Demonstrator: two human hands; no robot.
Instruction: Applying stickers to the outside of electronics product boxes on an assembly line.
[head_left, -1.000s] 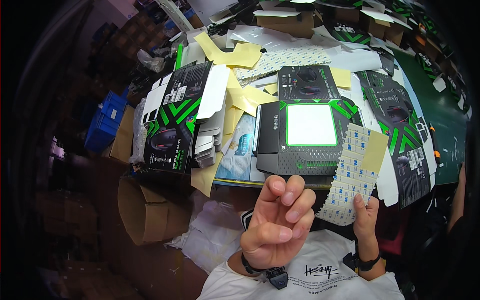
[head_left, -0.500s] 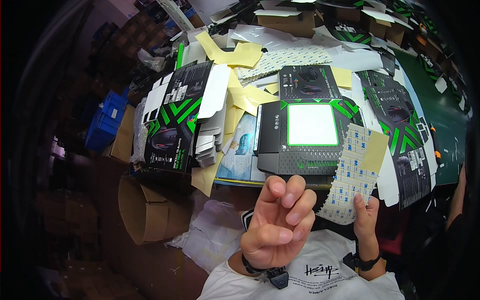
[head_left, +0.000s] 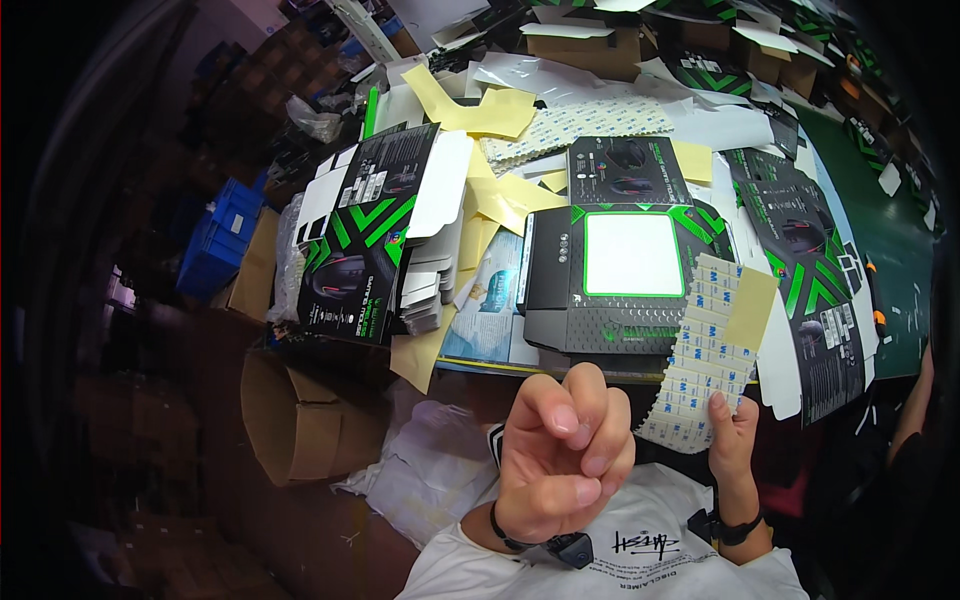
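Note:
My right hand (head_left: 733,432) grips the lower edge of a sheet of adhesive stickers (head_left: 705,365), its thumb on the front. The sheet is pale with blue print, and a bare yellow backing patch shows at its upper right. My left hand (head_left: 565,455) is raised in front of my shirt, fingers loosely curled and thumb apart; nothing shows between them. Beyond the hands, a black and green box (head_left: 625,330) lies flattened on the table, with a white, green-edged window panel (head_left: 632,254). The sheet overlaps this box's right side in the view.
Flattened boxes are stacked left (head_left: 350,285) and right (head_left: 805,240). Yellow backing scraps (head_left: 490,115) and more sticker sheets (head_left: 585,125) lie at the back. An open brown carton (head_left: 300,420) stands below the table's left edge, near a blue bin (head_left: 222,235). Another person's arm (head_left: 912,405) shows at far right.
The table and boxes have shifted slightly right and down in the view. My left hand has turned a little, its fingers curling closer together. The right hand still holds the sticker sheet.

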